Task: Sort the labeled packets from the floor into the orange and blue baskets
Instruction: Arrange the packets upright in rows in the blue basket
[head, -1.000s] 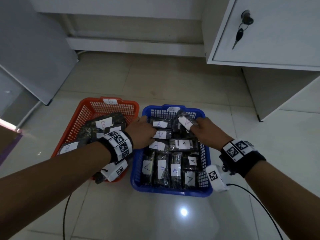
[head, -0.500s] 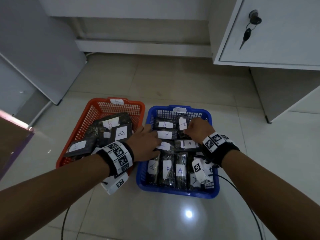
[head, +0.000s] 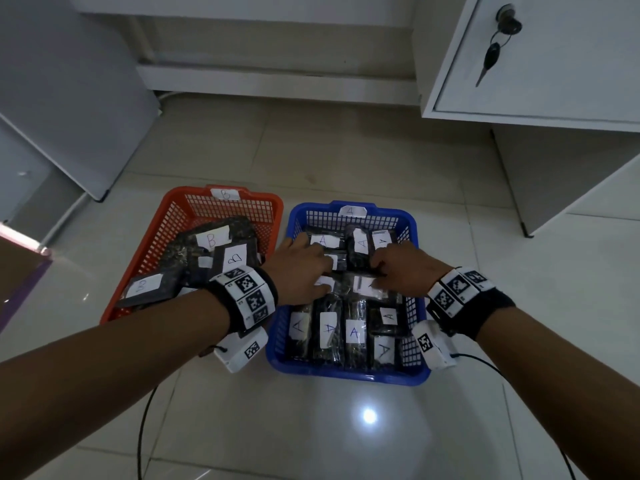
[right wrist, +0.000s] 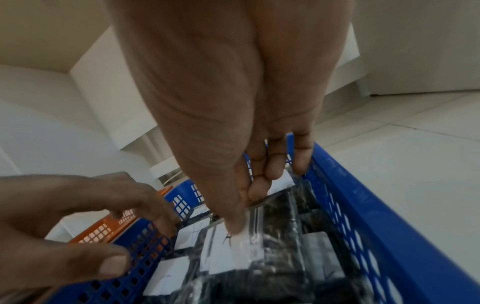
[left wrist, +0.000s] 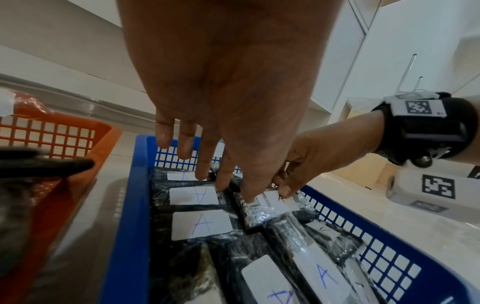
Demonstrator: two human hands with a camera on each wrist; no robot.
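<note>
Right hand (right wrist: 233, 127) grip on A packet (right wrist: 233, 253) inside blue basket (right wrist: 369, 226).

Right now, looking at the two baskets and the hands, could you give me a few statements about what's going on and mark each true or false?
1. Both hands are over the blue basket. True: the left hand and the right hand both reach into it.
2. The orange basket carries a tag marked A. False: its tag reads B, and its packets read B too.
3. The packets in the blue basket are marked A. True.
4. The right hand is empty. False: its thumb and fingers pinch a packet inside the blue basket.
5. A key hangs from the cabinet lock. True.
6. Loose packets lie on the floor in front of the baskets. False: none are seen there.
</note>
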